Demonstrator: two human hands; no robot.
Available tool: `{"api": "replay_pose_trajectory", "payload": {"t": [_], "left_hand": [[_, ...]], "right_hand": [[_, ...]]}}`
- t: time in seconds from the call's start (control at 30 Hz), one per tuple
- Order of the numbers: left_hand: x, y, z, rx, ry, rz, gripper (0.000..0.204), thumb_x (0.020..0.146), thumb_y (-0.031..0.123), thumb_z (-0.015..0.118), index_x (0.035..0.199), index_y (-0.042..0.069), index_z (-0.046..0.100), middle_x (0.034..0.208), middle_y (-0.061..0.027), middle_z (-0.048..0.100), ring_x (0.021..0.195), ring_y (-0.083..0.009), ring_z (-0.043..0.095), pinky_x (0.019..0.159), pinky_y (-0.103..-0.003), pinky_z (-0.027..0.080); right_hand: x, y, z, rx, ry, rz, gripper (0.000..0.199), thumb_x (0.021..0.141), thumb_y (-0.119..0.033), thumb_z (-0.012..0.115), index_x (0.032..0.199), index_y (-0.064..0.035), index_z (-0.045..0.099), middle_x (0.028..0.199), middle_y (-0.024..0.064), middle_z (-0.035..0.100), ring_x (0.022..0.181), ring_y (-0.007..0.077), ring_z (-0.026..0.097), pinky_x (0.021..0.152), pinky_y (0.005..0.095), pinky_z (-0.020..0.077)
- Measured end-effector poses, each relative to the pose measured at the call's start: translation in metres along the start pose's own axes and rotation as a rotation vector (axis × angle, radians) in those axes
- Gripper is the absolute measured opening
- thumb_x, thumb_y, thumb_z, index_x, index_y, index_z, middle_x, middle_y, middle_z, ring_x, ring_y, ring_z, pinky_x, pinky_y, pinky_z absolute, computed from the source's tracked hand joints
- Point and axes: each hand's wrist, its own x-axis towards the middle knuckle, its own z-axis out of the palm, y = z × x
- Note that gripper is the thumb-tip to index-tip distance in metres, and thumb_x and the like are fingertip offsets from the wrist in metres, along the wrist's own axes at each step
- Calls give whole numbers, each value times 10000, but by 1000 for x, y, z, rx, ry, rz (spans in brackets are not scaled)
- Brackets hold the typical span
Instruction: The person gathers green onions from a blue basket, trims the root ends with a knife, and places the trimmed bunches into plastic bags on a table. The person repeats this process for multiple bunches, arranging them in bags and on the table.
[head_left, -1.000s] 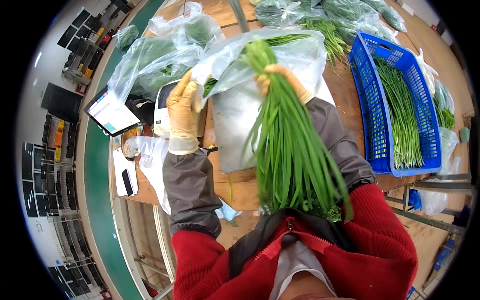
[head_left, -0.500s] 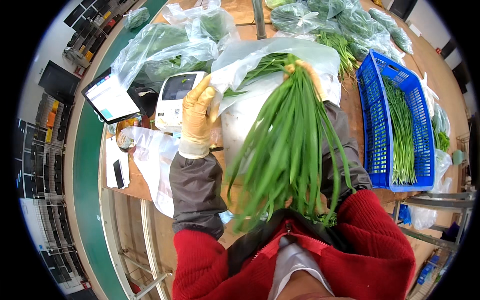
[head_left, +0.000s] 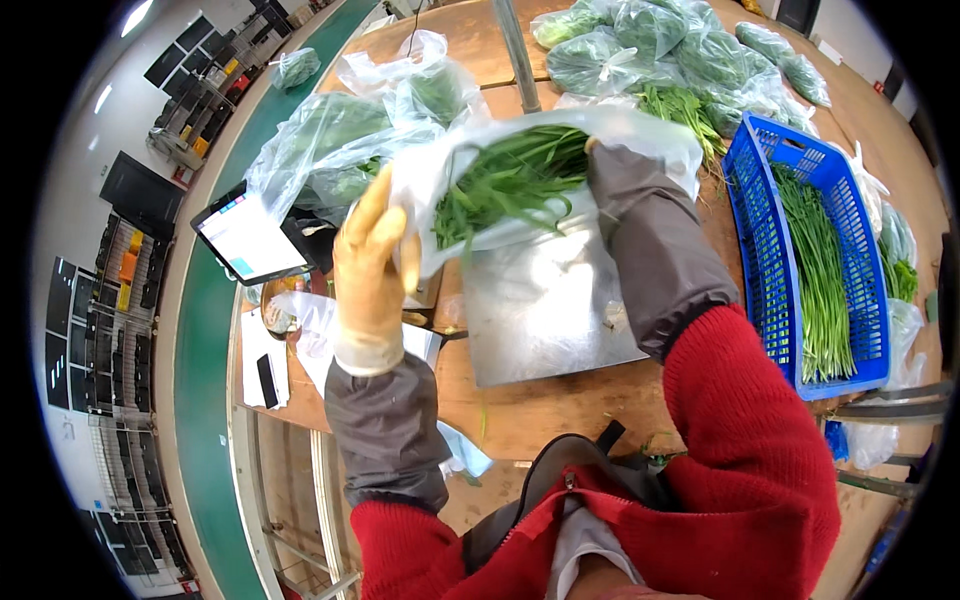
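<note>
My left hand (head_left: 375, 265), in a cream-yellow glove, pinches the left edge of a clear plastic bag (head_left: 650, 128) and lifts it above the table. Long green garlic chives (head_left: 515, 175) lie in the bag's mouth, their leaf ends towards me. My right hand reaches into the right side of the bag, by the chives; sleeve and plastic hide nearly all of it, so its fingers do not show. Below the bag is a flat metal weighing plate (head_left: 545, 315).
At the right a blue plastic crate (head_left: 790, 255) holds more chives. Bagged greens (head_left: 650, 50) are piled at the far right, others (head_left: 330, 130) at the far left. A tablet screen (head_left: 250, 235), a phone (head_left: 267, 381) and a metal post (head_left: 517, 55) stand about the wooden table.
My right hand has carried the bunch of chives from in front of me forward into the bag. My left hand has kept the bag's edge and come slightly nearer. The metal plate is now uncovered.
</note>
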Motion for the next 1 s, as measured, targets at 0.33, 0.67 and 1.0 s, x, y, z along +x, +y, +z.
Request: {"api": "replay_pose_trajectory", "payload": {"t": [0.33, 0.67, 1.0], "left_hand": [[-4, 5, 15, 281, 56, 57, 475, 825, 55, 545, 1295, 18, 482, 1083, -78, 589, 796, -132, 584, 792, -259, 455], [-75, 15, 82, 984, 544, 480, 951, 661, 414, 783, 1357, -12, 294, 1367, -200, 317, 1289, -341, 292, 1033, -476, 290], [-4, -21, 31, 858, 40, -114, 518, 699, 245, 722, 1126, -1, 564, 1022, -138, 602, 941, -273, 589, 921, -391, 409]], "right_hand": [[-174, -113, -42, -1080, -358, -125, 428, 909, -272, 527, 1212, 29, 524, 1112, 148, 610, 1001, 196, 595, 866, 288, 442], [-210, -74, -106, -931, 76, -941, 809, 736, -122, 739, 1361, 37, 250, 1336, 176, 350, 1240, 285, 377, 1031, 347, 317], [-137, -94, -203, -844, 2, -227, 678, 742, -280, 685, 1249, 76, 411, 1105, 172, 533, 1005, 265, 517, 899, 336, 405]]}}
